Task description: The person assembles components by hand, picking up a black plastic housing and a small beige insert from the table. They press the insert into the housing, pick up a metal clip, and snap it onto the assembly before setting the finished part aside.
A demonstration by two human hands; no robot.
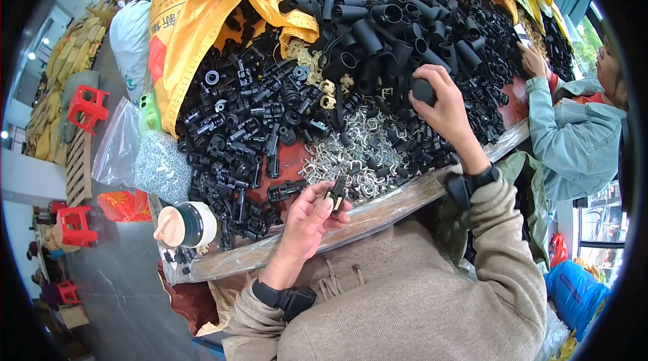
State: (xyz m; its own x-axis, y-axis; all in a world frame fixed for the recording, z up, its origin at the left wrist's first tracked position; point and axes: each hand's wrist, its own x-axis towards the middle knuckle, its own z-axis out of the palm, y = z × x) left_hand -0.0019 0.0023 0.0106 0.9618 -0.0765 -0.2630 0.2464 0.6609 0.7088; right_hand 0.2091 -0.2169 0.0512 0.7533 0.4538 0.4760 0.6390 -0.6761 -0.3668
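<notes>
The left hand (304, 223) has fingers pinched on a small black part (338, 189), the right hand (447, 106) on a round black piece (424, 92), both best held gently.

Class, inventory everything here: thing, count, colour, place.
Tubes: many, black, far middle
Moulded parts: many, black, centre left
Metal clips: many, silvery, centre
Woven sacks: several, yellow, far side
Small metal pieces: many, silvery, left
Cup: one, white and dark, lower left
Stools: at least three, red, far left
Bundle: one, blue, lower right
Co-worker's sleeve: one, pale blue, right
Left hand: one, beige-sleeved, lower centre, holding small dark part
Right hand: one, beige-sleeved, centre right, holding black rounded piece
</notes>
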